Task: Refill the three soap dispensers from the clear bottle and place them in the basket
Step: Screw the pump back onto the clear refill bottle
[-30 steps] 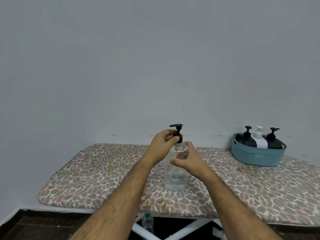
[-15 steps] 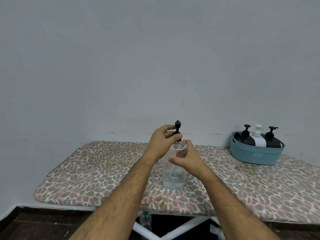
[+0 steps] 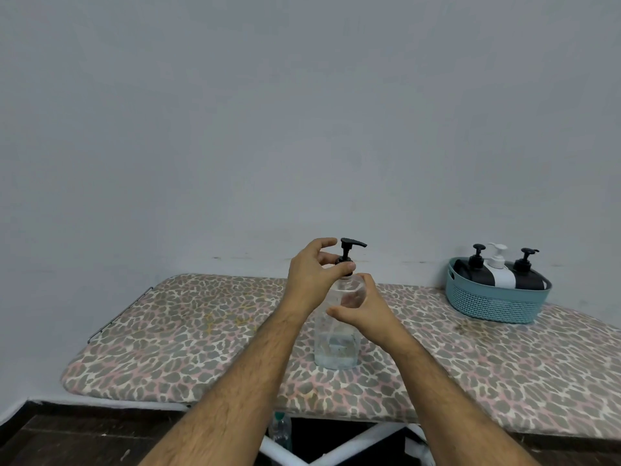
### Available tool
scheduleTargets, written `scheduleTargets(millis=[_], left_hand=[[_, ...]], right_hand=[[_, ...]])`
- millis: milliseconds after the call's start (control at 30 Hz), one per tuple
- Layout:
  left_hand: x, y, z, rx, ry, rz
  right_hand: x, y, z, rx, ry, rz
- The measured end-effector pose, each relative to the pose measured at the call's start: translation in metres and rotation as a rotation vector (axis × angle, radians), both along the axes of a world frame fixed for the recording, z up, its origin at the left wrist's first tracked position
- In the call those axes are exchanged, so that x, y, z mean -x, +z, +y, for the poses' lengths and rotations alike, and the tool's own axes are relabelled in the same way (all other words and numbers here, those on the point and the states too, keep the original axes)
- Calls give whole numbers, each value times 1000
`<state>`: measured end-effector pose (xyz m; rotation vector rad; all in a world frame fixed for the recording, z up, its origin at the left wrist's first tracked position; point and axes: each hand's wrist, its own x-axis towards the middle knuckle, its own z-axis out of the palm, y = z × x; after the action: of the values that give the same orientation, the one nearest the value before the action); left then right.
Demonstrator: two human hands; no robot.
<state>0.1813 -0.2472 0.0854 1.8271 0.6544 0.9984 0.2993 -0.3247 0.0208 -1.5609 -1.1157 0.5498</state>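
Left hand (image 3: 311, 277) pinches the pump collar (image 3: 345, 262); right hand (image 3: 361, 311) wraps the clear bottle (image 3: 336, 344). The bottle is probably rigid, slick and nearly empty, so light; best held mid-body.

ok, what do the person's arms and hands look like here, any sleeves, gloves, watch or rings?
Both forearms are bare as far as the head view shows: no sleeves come into the picture. The left hand and the right hand wear no gloves. No watch or band shows on either wrist, and no ring shows on the fingers that can be seen. The forearms are hairy. No markings or tattoos are visible.
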Motion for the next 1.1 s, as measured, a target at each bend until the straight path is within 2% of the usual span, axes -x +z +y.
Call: scheduleTargets(millis=[100, 167, 233, 333, 400, 500, 633, 733, 933, 1100], left_hand=[[7, 0, 2, 22, -158, 26], [7, 2, 1, 25, -179, 43], [2, 3, -2, -14, -130, 69], [-6, 1, -9, -135, 49, 129], [-9, 0, -13, -129, 116, 86], [-8, -3, -13, -67, 142, 13], [-3, -6, -8, 19, 40, -38], [-6, -7, -8, -12, 65, 8], [-10, -11, -19, -106, 299, 94], [-12, -10, -15, -150, 240, 114]], right_hand=[[0, -1, 2, 9, 3, 2], [0, -3, 2, 1, 0, 3], [0, -4, 2, -3, -1, 4], [0, -6, 4, -15, 24, -7], [-2, -8, 6, -21, 30, -2], [-3, -9, 5, -26, 12, 3], [1, -6, 3, -28, 4, -9], [0, -8, 4, -37, -5, -2], [-2, -14, 11, -46, 1, -12], [-2, -10, 6, -46, 20, -12]])
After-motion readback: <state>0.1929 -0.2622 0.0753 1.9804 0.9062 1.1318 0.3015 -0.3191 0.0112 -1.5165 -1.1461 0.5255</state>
